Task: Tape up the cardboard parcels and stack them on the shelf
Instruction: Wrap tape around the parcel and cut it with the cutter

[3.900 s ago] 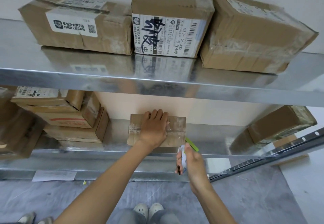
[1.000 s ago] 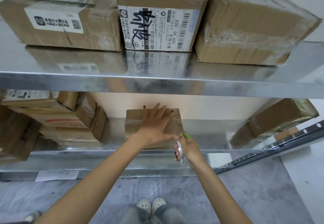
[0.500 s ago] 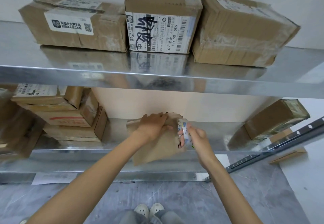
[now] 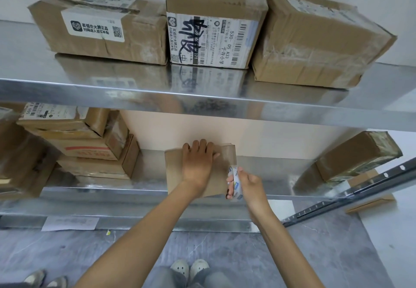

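A small flat cardboard parcel (image 4: 174, 170) lies on the lower metal shelf (image 4: 270, 175), its near edge reaching the shelf's front lip. My left hand (image 4: 198, 163) presses down flat on top of the parcel, fingers pointing to the wall. My right hand (image 4: 245, 184) grips a roll of clear tape (image 4: 235, 184) against the parcel's right side. A shiny strip of tape runs over the parcel's right part.
Three taped parcels (image 4: 213, 24) stand in a row on the upper shelf (image 4: 202, 105). A stack of parcels (image 4: 85, 143) fills the lower shelf's left, one parcel (image 4: 358, 157) lies at its right. A metal rail (image 4: 351, 197) leans at right. My shoes (image 4: 189, 267) stand on grey floor.
The parcel was lifted and turned about half a second ago and now lies flat again, showing a plainer face. My right hand moved with the tape roll to its right side.
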{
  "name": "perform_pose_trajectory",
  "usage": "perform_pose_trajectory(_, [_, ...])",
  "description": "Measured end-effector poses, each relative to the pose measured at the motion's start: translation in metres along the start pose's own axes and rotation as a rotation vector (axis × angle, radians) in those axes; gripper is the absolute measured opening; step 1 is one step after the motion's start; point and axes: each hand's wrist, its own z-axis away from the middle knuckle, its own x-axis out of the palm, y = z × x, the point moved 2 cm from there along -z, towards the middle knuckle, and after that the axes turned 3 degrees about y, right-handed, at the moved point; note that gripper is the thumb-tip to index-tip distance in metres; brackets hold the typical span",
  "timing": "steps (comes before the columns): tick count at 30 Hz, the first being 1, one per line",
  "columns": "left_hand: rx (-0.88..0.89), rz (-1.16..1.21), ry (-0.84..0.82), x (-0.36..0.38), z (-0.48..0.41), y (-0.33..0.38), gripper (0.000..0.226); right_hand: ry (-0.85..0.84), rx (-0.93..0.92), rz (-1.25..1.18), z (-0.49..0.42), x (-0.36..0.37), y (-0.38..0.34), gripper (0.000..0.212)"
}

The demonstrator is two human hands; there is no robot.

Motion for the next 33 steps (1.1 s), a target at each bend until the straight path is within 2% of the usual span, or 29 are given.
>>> perform_pose_trajectory(4, [-0.023,0.013,-0.154,0.0,-0.008,-0.001,0.048,-0.004,0.064,0.054,0.012,-0.002,0.022,0.054])
perform_pose_trajectory(11, [-0.021,0.007,-0.153,0.002,-0.012,-0.004,0.047,0.111,0.114,0.175,0.007,-0.011,0.05,0.063])
perform_pose_trajectory(16, [-0.032,0.096,-0.212,0.002,-0.018,-0.006,0.051,0.118,0.131,0.238,-0.005,-0.004,0.062,0.064])
perform_pose_trajectory(24, [-0.008,0.157,-0.164,0.007,-0.023,-0.012,0.049,0.131,0.134,0.295,-0.02,0.003,0.071,0.065])
perform_pose_trajectory(28, [0.041,0.2,-0.172,0.011,-0.029,-0.014,0.047,0.073,0.215,0.259,-0.023,0.003,0.066,0.064])
perform_pose_trajectory(31, [0.06,0.262,-0.305,0.019,-0.03,-0.021,0.041,0.03,0.291,0.187,-0.021,0.003,0.061,0.064])
perform_pose_trajectory(33, [0.054,0.228,-0.329,0.017,-0.027,-0.022,0.037,0.034,0.313,0.172,-0.019,0.004,0.061,0.063])
